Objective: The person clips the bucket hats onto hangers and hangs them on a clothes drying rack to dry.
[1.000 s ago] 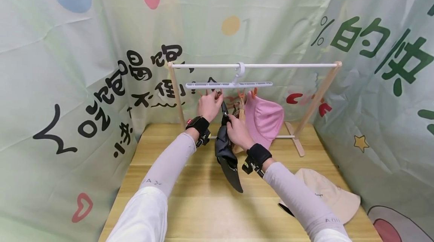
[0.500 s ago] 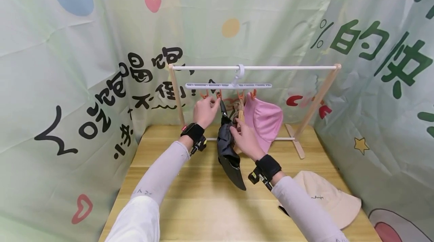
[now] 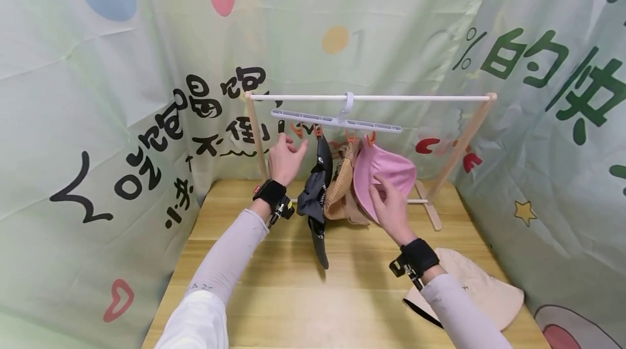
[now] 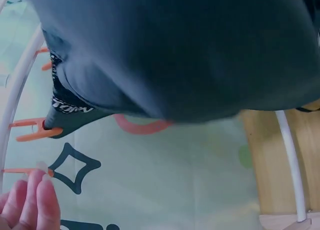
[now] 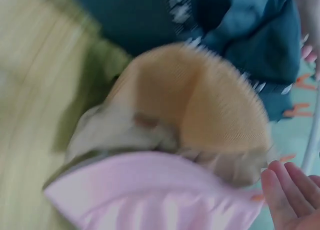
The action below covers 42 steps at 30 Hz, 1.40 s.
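In the head view, a white hanger (image 3: 337, 121) hangs from a white rod (image 3: 415, 98) in the middle of the frame. Its orange clips (image 3: 319, 131) hold a black cap (image 3: 313, 197), with a tan hat (image 3: 340, 186) and a pink hat (image 3: 393, 167) to its right. The left hand (image 3: 286, 160) is near the clip at the far left, its fingers loosely bent, with nothing in them. The right hand (image 3: 393, 210) is in front of the pink hat, fingers apart, holding nothing. At the lower right, a beige cap (image 3: 479, 292) lies on the wooden table (image 3: 293, 311).

In the left wrist view, the black cap fills the top. Left fingertips show at the lower left, by a clip; I can't tell if they touch.

In the blurry right wrist view, the tan hat is in the middle, the pink hat below it. Right fingers, nearly straight, show at the lower right.
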Motion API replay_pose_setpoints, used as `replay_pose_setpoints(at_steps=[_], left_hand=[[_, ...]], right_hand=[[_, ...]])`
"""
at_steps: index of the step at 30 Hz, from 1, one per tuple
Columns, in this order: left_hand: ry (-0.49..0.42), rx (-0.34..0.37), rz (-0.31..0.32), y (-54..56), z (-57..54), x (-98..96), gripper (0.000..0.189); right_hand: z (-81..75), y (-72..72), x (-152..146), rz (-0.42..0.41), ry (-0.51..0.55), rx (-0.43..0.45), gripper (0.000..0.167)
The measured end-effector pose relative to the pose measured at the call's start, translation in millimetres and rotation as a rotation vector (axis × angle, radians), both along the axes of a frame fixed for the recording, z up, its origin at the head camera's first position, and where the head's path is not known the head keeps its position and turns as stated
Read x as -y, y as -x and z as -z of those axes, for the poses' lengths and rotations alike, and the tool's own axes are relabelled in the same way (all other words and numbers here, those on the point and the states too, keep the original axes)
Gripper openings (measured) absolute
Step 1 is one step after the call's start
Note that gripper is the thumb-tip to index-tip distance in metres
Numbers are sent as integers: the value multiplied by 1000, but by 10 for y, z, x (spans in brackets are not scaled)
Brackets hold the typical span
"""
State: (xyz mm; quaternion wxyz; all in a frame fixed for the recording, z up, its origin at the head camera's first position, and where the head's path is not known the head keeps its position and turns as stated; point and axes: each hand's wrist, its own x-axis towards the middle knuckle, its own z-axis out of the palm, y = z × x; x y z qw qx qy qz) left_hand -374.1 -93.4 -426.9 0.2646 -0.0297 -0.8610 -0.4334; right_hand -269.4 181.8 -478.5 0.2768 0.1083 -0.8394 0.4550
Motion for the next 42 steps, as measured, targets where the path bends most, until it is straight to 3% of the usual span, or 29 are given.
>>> replay_pose_setpoints(at_steps=[7,13,21,25,30,34,38,42], left_hand=[[-25,43,6,85,-57,30,61],[-30,91,73,224,-80,-74,67],[-4,93,98,406,-224,-110,61],[9,116,100,480,-273,-82,61],[30,155,134,510,-342,-84,63],[49,177,154,499,-407,-101,65],[51,203,158,533,-426,-116,62],[62,230,114,578,-405,-117,54]], right_hand=[[381,-49,-554,66,-35,72,36],[788,-278,-1174,193,-117,120,39],[1375,-579,-1807,239,-304,314,53],[1605,-660,-1969,238,-334,455,62],[1750,-686,-2064,288,-363,604,71],[1733,-668,-2102,308,-393,707,82],[1694,-648,-2217,269,-447,759,91],[1704,-661,-2355,188,-467,818,79]])
